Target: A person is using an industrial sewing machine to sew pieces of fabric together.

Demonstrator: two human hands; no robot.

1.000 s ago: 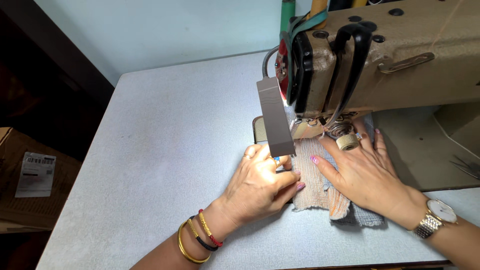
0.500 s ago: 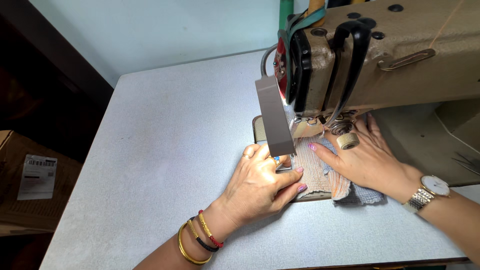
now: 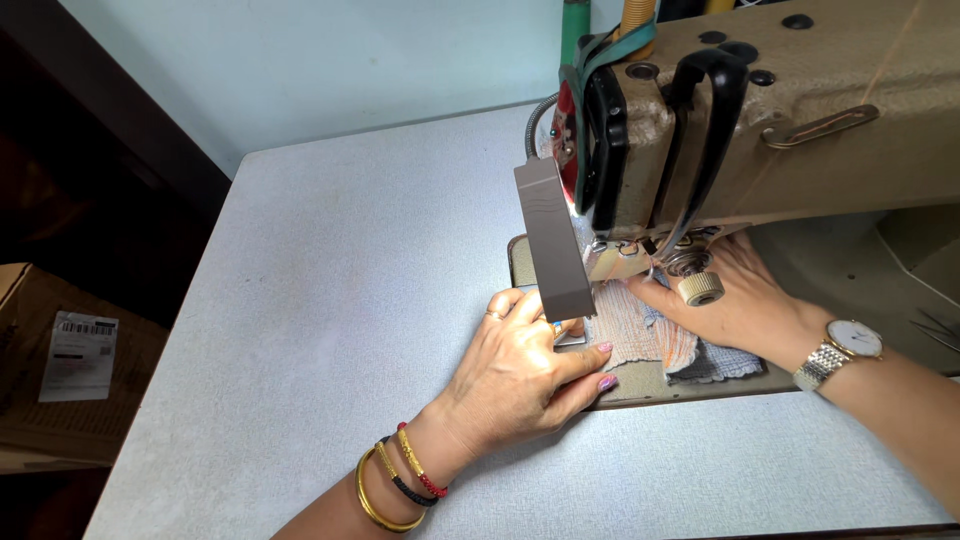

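At table [image 3: 300, 330] edge, left hand [image 3: 520, 370] lies flat, pressing cloth [image 3: 640, 335] beside needle plate. Right hand [image 3: 745, 305] opposite, fingers spread on same cloth under sewing machine [image 3: 800, 130] head. Feeding step, apparently; next calls for steady, even guiding.

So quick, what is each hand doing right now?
Left hand: open, flat, pressing the edge of the fabric beside the sewing machine.
Right hand: open, flat on the fabric under the machine arm; fingertips partly hidden.
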